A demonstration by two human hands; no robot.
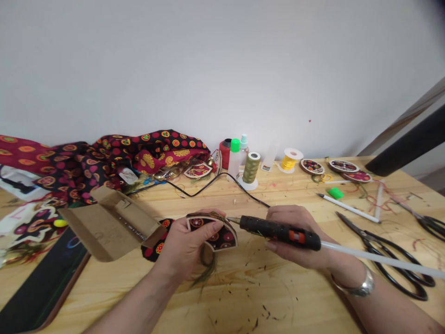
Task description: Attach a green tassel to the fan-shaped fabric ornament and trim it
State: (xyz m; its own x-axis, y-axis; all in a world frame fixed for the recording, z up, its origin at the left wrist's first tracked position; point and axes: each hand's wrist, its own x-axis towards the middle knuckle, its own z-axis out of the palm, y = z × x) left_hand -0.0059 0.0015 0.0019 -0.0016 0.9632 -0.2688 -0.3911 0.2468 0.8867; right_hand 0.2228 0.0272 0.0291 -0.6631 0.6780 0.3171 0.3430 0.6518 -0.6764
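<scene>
My left hand [184,246] is closed on a fan-shaped piece covered in black fabric with red dots [217,234], held just above the wooden table [243,297]; green thread strands hang from it. My right hand [295,236] grips a black hot glue gun [278,229] with an orange trigger and a white glue stick [378,260] trailing to the right. The gun's metal nozzle touches the upper right edge of the fabric piece. Its black cord [222,178] runs back across the table.
An open cardboard box [107,225] lies left of my hand. Patterned red-black fabric [114,157] is piled at the back left. Thread spools and bottles [243,162] stand by the wall. Black scissors [385,250], a white pen [347,208] and finished fabric discs [342,167] lie at right.
</scene>
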